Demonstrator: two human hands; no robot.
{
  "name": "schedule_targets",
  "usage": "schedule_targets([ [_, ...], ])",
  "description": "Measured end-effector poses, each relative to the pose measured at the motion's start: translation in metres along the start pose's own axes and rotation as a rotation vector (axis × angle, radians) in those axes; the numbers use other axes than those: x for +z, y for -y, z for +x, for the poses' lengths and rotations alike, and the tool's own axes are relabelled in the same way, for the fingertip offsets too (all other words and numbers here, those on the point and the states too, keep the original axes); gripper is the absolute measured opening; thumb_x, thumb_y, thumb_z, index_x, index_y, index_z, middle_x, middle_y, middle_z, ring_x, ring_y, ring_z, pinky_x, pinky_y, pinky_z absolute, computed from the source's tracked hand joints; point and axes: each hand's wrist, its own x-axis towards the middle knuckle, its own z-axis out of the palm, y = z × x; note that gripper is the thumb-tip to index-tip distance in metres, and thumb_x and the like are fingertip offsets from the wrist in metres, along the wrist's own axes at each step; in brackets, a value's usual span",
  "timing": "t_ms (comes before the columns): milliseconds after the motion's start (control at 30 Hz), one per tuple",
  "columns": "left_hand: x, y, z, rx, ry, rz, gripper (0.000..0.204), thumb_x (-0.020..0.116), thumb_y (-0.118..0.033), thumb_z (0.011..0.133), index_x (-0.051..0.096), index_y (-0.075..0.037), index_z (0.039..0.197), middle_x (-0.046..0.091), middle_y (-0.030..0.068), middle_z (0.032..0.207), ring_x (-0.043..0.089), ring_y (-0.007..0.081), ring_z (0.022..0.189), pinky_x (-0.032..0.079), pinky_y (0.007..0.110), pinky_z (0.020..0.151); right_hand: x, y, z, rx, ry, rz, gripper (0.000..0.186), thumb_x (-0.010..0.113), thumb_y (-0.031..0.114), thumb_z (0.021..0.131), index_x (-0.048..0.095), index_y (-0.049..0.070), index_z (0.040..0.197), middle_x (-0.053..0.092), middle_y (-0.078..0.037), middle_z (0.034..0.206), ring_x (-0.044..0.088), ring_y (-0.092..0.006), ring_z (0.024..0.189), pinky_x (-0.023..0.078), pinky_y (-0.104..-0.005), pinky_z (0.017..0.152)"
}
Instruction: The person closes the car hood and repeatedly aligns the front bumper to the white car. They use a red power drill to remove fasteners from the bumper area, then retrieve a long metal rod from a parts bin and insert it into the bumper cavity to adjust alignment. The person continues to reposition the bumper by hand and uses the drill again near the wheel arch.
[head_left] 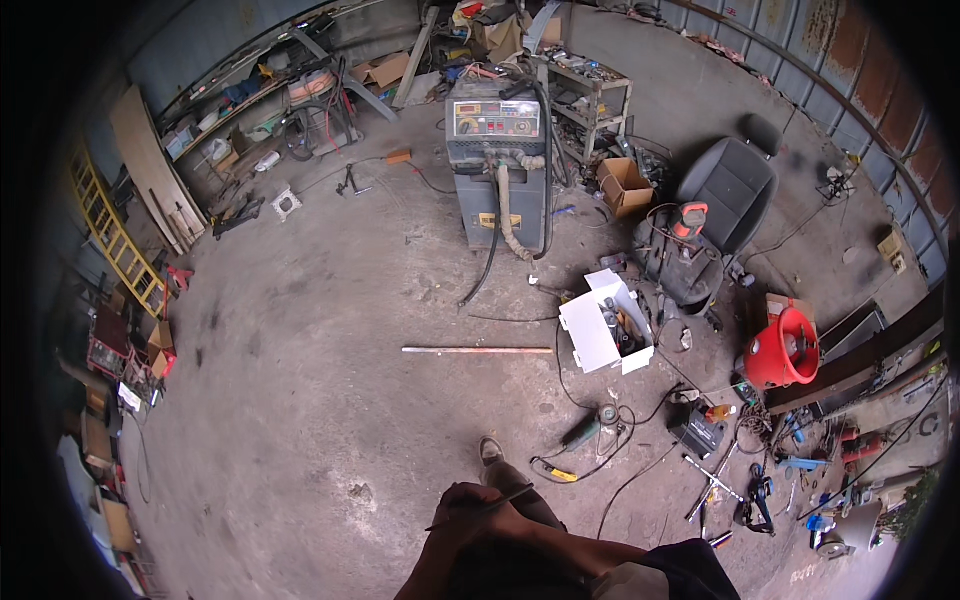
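Observation:
Close to my body at the bottom of the head view, my left hand [462,494] and my right hand [492,519] are together, in shadow. A thin dark rod [516,494] crosses them, one end sticking out at each side. The left hand's fingers are curled closed at the rod. My right forearm reaches across from the lower right, and that hand is closed against the left one at the rod. Their overlap hides the exact finger positions. Beyond my shoe, a long straight metal bar [477,350] lies on the concrete floor.
A grey welding machine [498,190] with hoses stands ahead. To the right are an opened white box [592,330] of tools, an angle grinder [590,428] with its cable, a car seat [728,190] and a red bucket [772,358]. A yellow ladder [115,235] leans at the left.

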Motion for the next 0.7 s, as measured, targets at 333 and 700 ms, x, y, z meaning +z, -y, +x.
schedule_targets([
  [333,-0.262,0.156,0.168,-0.596,-0.609,-1.778,0.034,0.046,-0.028,0.096,0.053,-0.004,0.119,0.065,0.0046,0.079,0.052,0.0154,0.054,0.043,0.029,0.049,-0.094,-0.019,0.286,0.343,0.424,0.148,0.042,0.058,0.016,0.094,0.046,0.002,0.132,0.065,-0.010,0.104,0.064,-0.0212,0.096,0.053,-0.0342,0.080],
  [700,-0.506,0.188,0.437,0.008,-0.658,-1.788,0.029,0.046,-0.023,0.094,0.058,-0.005,0.114,0.039,-0.0014,0.062,0.031,0.0114,0.048,0.030,0.025,0.043,-0.139,0.270,0.567,-0.005,0.339,-0.033,0.034,0.053,0.015,0.098,0.049,0.000,0.127,0.064,-0.008,0.098,0.061,-0.0150,0.090,0.051,-0.0318,0.080],
])
